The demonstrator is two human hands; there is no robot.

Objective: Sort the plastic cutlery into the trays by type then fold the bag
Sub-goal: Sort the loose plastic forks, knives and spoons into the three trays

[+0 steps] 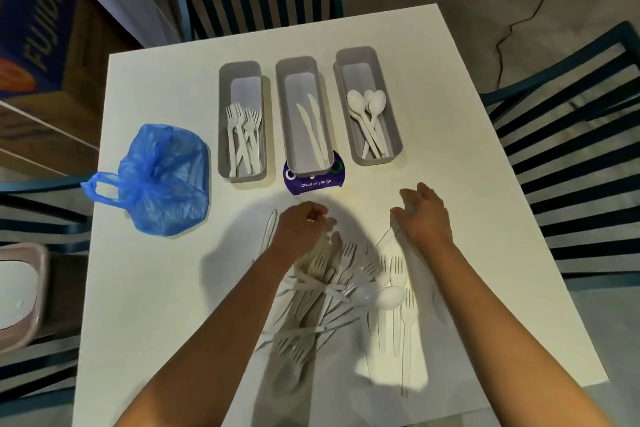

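head view: blue bag (157,180) beside trays (242,121)

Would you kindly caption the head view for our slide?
Both hands work the loose white plastic cutlery pile before three grey trays.

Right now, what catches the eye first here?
Three grey trays stand in a row at the table's far side, holding forks, knives and spoons. A loose cutlery pile lies nearer, under both hands, and a crumpled blue bag sits left.
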